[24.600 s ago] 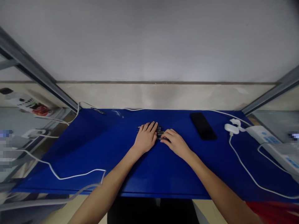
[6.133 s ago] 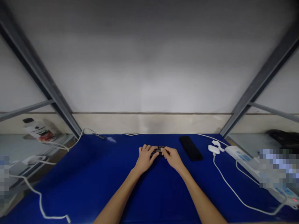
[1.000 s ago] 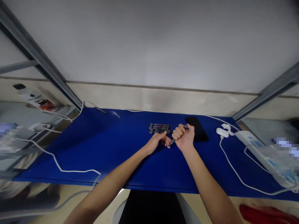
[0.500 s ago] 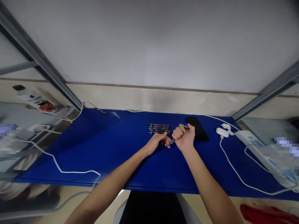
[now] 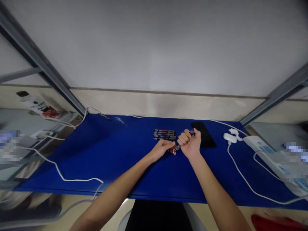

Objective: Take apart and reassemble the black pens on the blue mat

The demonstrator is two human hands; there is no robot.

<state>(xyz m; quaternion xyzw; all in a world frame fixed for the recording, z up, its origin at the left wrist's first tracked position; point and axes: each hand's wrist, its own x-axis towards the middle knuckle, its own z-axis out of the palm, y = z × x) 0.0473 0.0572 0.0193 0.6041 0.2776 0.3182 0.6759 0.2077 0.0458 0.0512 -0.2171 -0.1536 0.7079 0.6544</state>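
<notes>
My right hand is a fist wrapped round a dark pen, held slanting above the blue table. The pen's lower tip points down-left to my left hand, whose fingers pinch at that tip. Just behind the hands lie several dark pens in a neat row on the blue surface.
A black phone lies right of the pens. A white charger and its cable, plus a white power strip, sit at the right. A white cable loops over the left side. A bottle lies on the left shelf.
Over the last second the hands have barely moved; the view shifted slightly. Earlier, both hands lay flat over the pens on the table; now the right one has lifted one pen.
</notes>
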